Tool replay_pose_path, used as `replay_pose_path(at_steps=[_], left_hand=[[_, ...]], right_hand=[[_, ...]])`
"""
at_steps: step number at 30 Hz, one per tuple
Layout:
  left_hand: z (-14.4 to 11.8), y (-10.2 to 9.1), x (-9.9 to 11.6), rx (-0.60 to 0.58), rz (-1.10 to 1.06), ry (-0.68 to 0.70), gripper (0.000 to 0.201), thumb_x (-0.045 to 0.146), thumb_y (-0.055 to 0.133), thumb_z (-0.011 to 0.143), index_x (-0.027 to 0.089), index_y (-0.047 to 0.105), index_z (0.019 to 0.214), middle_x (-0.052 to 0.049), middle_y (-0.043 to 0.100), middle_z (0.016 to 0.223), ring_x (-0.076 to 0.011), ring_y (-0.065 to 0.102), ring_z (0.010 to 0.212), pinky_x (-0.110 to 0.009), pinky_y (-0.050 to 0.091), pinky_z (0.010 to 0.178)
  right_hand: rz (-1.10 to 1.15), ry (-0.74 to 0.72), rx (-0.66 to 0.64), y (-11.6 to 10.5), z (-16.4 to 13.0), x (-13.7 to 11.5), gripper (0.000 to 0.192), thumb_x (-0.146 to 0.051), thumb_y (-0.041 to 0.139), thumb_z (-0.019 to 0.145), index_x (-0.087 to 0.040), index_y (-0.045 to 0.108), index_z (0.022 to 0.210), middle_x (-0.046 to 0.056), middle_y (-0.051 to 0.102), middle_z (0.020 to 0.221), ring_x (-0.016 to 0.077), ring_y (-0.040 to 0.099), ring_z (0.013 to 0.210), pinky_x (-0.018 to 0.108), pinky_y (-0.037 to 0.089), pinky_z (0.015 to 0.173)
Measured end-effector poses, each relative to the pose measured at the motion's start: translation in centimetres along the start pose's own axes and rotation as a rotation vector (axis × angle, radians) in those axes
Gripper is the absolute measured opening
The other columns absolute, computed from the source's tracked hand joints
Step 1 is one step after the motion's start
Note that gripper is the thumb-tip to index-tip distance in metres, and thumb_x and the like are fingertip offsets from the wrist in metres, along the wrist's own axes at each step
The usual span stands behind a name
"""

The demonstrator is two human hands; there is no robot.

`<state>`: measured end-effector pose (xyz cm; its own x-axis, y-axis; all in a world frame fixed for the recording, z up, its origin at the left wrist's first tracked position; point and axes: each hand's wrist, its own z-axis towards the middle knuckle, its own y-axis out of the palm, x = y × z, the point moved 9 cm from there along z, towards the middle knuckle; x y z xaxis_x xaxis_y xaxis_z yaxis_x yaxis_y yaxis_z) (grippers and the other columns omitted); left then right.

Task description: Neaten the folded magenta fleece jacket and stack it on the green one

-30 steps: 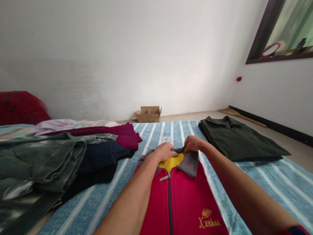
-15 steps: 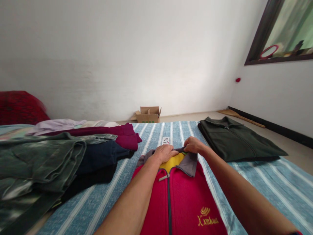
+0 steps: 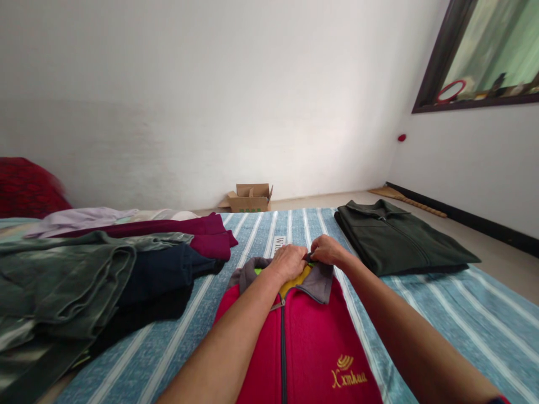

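A red zip jacket (image 3: 311,342) with a grey collar (image 3: 319,285), yellow lining and a gold logo lies flat on the blue striped mat (image 3: 446,320) right in front of me. My left hand (image 3: 290,261) pinches the back of the collar near its middle. My right hand (image 3: 325,250) grips the same collar edge just to the right, the two hands nearly touching. The zip is closed up to just below the collar.
A folded dark green jacket (image 3: 396,238) lies on the mat to the right. A heap of clothes (image 3: 105,269) in green, navy and maroon sits at the left. A small cardboard box (image 3: 249,198) stands by the far wall. A dark-framed window (image 3: 480,56) is upper right.
Both hands have drawn closer together on the collar, the left one sliding right and now covering more of the yellow lining. The view has shifted slightly to the right.
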<state>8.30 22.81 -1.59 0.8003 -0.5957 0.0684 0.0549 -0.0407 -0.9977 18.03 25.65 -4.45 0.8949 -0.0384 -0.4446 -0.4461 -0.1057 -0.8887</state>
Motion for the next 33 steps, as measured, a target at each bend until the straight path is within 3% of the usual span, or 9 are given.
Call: replay_pose_path(at_steps=[10,13,15,20,23,27,33], left_hand=[[-0.1,0.7,-0.6,0.012,-0.049,-0.049,0.021,0.031,0.045,0.083,0.023,0.062,0.092,-0.007,0.068,0.090,-0.0243,0.062,0.090,-0.031,0.045,0.073],[-0.1,0.8,-0.8,0.024,-0.085,-0.059,0.020,0.032,0.047,0.081,0.023,0.063,0.089,-0.006,0.068,0.087,-0.0232,0.062,0.087,-0.030,0.044,0.071],[0.0,0.8,-0.9,0.026,-0.118,-0.056,0.018,0.030,0.049,0.079,0.023,0.064,0.086,-0.004,0.068,0.085,-0.0210,0.062,0.084,-0.028,0.043,0.068],[0.3,1.0,-0.3,-0.021,-0.197,0.007,0.018,0.028,0.051,0.074,0.022,0.068,0.078,0.000,0.069,0.079,-0.0165,0.061,0.074,-0.023,0.039,0.059],[0.4,1.1,0.6,-0.060,-0.211,0.055,0.020,0.026,0.049,0.073,0.022,0.069,0.073,0.000,0.069,0.075,-0.0165,0.060,0.071,-0.023,0.038,0.056],[0.4,1.2,1.8,-0.098,-0.217,0.142,0.024,0.030,0.046,0.078,0.026,0.069,0.084,0.000,0.070,0.084,-0.0171,0.062,0.076,-0.023,0.039,0.058],[0.4,1.6,2.6,-0.186,-0.052,0.172,0.028,0.024,0.038,0.085,0.023,0.064,0.095,-0.005,0.068,0.102,-0.0201,0.062,0.091,-0.025,0.043,0.069]], right_hand=[[0.142,0.012,0.069,-1.0,-0.8,0.4,0.014,-0.022,0.059,0.066,-0.015,0.070,0.070,0.004,0.061,0.062,0.0151,0.054,0.065,0.022,0.033,0.054],[0.251,-0.009,0.093,-1.7,-1.6,0.6,0.023,-0.025,0.050,0.074,-0.012,0.068,0.067,0.003,0.056,0.058,0.0137,0.052,0.061,0.022,0.033,0.053],[0.351,-0.021,0.091,-2.0,-2.5,1.1,0.030,-0.027,0.044,0.078,-0.010,0.068,0.075,0.003,0.056,0.059,0.0133,0.052,0.060,0.022,0.035,0.052],[0.597,-0.038,0.078,-0.9,-4.4,2.7,0.044,-0.029,0.040,0.079,-0.010,0.060,0.113,0.007,0.064,0.082,0.0152,0.059,0.071,0.022,0.045,0.057],[0.786,-0.064,0.116,0.1,-5.1,3.6,0.049,-0.035,0.050,0.073,-0.010,0.059,0.115,0.010,0.066,0.095,0.0189,0.061,0.081,0.027,0.048,0.066],[1.036,-0.142,0.193,1.0,-5.7,4.2,0.053,-0.039,0.063,0.065,-0.013,0.060,0.111,0.012,0.066,0.104,0.0231,0.060,0.095,0.034,0.047,0.081],[0.963,-0.224,0.274,1.7,-5.6,4.4,0.050,-0.038,0.063,0.069,-0.016,0.060,0.114,0.012,0.063,0.112,0.0230,0.058,0.103,0.038,0.045,0.090]])
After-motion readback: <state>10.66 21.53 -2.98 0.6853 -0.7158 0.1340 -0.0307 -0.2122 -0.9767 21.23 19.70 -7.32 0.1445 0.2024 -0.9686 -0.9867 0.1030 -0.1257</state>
